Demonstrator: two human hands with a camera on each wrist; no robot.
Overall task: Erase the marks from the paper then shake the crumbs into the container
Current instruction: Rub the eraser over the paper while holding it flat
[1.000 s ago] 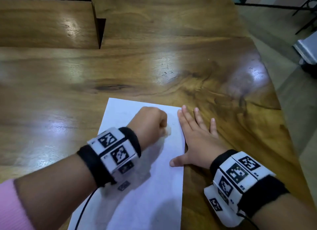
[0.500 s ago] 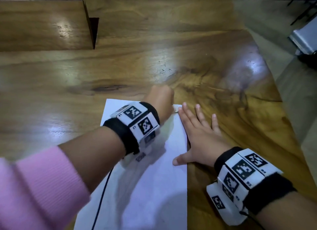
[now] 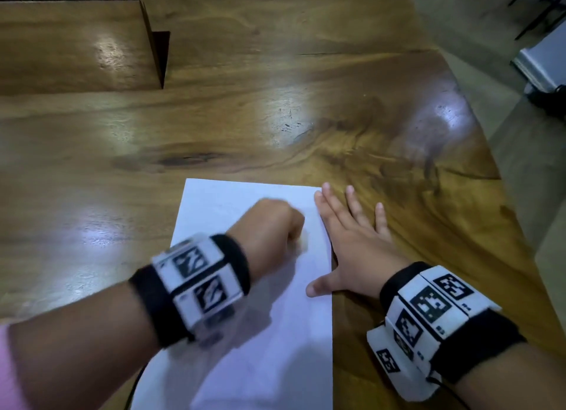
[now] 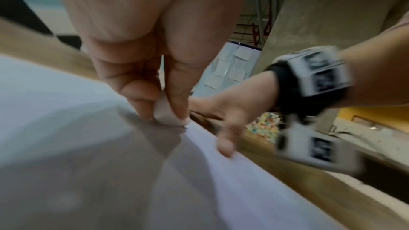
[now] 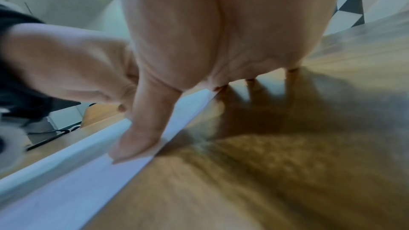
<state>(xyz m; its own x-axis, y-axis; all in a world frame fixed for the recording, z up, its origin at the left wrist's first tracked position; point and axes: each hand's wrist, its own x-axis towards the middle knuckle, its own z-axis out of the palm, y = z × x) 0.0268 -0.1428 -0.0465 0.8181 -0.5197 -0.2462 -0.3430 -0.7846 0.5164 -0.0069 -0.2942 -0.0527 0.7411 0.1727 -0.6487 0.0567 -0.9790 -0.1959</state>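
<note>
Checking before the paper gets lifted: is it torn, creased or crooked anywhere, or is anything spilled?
Nothing stands out. The paper lies flat on the table, its visible edges straight. The right hand rests flat across its right edge while the left hand pinches the eraser against it. Crumbs are too small to make out.

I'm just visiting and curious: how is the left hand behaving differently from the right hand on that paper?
The left hand is curled, pinching a white eraser against the paper; the right hand lies flat with fingers spread. The left is blurred, the right sharp. The left sits over the sheet, the right straddles its edge. Both wear marker wristbands.
</note>
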